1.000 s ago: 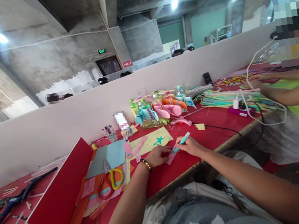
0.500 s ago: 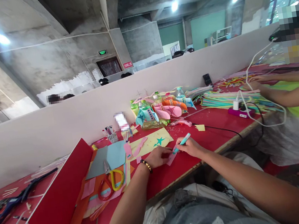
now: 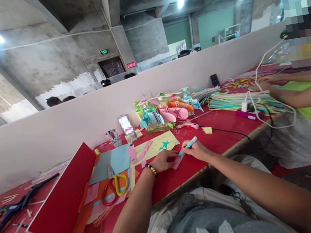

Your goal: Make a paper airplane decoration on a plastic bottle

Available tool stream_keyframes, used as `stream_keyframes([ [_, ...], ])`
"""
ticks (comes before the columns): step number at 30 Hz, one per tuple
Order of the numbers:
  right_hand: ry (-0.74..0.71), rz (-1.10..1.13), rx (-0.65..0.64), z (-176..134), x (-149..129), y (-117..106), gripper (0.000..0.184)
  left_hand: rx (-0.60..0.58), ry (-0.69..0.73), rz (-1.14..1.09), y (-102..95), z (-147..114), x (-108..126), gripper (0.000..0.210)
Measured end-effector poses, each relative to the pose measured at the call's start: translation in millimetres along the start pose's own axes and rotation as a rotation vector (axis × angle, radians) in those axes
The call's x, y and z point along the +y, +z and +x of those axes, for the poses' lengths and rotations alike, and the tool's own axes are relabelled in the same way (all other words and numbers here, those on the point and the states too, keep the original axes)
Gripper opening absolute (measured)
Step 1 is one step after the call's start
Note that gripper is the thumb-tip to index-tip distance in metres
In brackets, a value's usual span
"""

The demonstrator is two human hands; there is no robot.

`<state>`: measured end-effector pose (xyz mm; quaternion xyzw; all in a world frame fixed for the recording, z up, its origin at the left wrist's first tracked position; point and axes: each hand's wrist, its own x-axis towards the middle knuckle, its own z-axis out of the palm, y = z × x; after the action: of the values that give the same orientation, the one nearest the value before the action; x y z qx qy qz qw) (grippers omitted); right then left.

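Marking pink strip (image 3: 177,163): nr table (image 3: 166,189) edge, prob part-done, amt left unclear.
L hand (image 3: 162,161): loosely spread, fingertips on strip.
R hand (image 3: 197,151): curled round teal marker (image 3: 191,142), tip at strip.
Bottles (image 3: 148,107): far, w/ paper wraps (image 3: 151,119), look done.

We are in what looks like a craft workshop inside a rough hall: bare concrete walls (image 3: 48,62), heavy beams (image 3: 114,5), a lit green exit sign (image 3: 104,51). We note a long red table (image 3: 166,187) along a white partition (image 3: 43,127), strewn with scissors (image 3: 122,184), coloured paper (image 3: 111,164), a pink glue gun (image 3: 188,124) and paper-trimmed bottles (image 3: 151,119), another person (image 3: 304,94) at it.
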<state>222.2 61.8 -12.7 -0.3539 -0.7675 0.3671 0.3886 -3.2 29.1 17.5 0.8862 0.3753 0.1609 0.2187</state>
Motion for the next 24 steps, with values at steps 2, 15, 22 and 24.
stream_keyframes([
  [2, -0.006, 0.001, -0.022, -0.5, -1.3, -0.2, 0.016, -0.002, 0.006, -0.003, -0.2, 0.0, 0.2, 0.048],
  [15, -0.002, 0.013, -0.018, -1.4, -5.4, -0.4, 0.017, -0.017, 0.040, -0.015, -2.0, -0.2, 4.6, 0.050],
  [22, 0.017, 0.011, 0.010, -2.2, -6.4, -1.9, 0.016, -0.006, 0.025, -0.003, -1.5, -1.0, 3.1, 0.048],
  [24, 0.020, 0.008, 0.021, -1.9, -5.9, -1.4, 0.015, -0.005, 0.020, -0.003, -1.0, -0.9, 1.9, 0.049],
])
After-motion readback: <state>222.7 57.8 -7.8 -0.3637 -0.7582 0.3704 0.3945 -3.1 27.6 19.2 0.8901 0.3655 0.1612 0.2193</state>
